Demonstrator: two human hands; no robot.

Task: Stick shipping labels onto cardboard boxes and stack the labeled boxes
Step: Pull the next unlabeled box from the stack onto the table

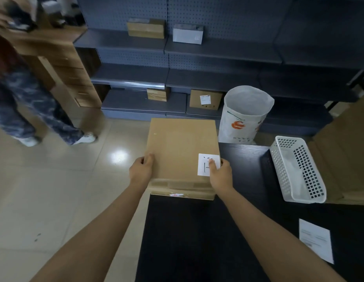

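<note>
A flat brown cardboard box [181,147] lies on top of another box [183,194] at the far left corner of the black table [197,241]. A white label [205,162] with black handwriting is stuck near its front right corner. My left hand [141,169] grips the box's left front edge. On the right front edge, my right hand [220,174] holds the box with its thumb pressing on the label.
A white perforated basket [297,169] stands on the table's right side, a printed sheet [316,240] lies nearer me. A white sack [245,115] stands behind the table. Dark shelves [136,98] hold a few boxes. A person's legs [34,110] are at the left.
</note>
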